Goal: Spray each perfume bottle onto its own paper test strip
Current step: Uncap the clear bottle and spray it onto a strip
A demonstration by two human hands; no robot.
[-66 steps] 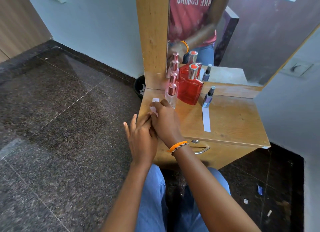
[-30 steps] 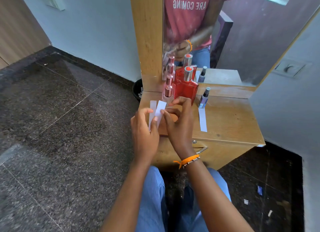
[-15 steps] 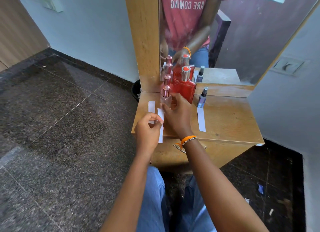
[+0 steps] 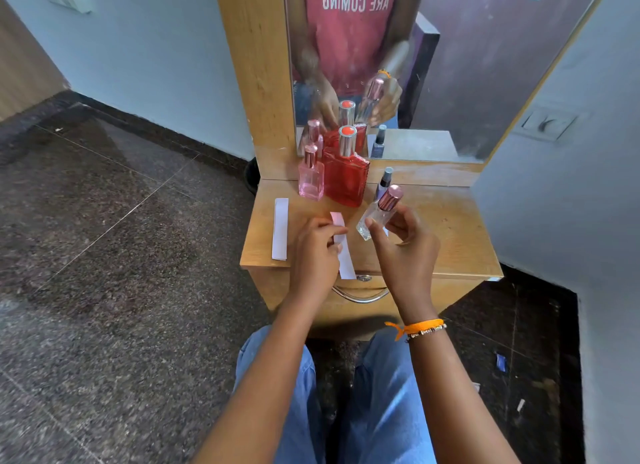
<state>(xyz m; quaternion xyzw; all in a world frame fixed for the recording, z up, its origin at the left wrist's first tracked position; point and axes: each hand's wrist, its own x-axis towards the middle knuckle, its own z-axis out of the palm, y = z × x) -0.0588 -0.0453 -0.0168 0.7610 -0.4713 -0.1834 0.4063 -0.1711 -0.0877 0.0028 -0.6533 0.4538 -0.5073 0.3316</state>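
My right hand (image 4: pixel 405 252) holds a clear perfume bottle (image 4: pixel 376 214) with a rose-gold cap, tilted, above the wooden dresser top (image 4: pixel 450 235). My left hand (image 4: pixel 315 252) pinches a white paper test strip (image 4: pixel 343 252) just left of that bottle. A second strip (image 4: pixel 280 228) lies flat near the top's left edge. A small pink bottle (image 4: pixel 311 174), a large red bottle (image 4: pixel 345 176) and a slim purple spray bottle (image 4: pixel 383 183) stand at the back by the mirror.
The mirror (image 4: pixel 433 65) rises behind the bottles and reflects them and my hands. A drawer handle (image 4: pixel 360 295) sits below the front edge. A dark bin (image 4: pixel 252 176) stands left of the dresser. A wall is close on the right.
My right hand has lifted the clear bottle off the top and tilted it. My left hand has raised one strip beside it; the other strip stays flat at the left.
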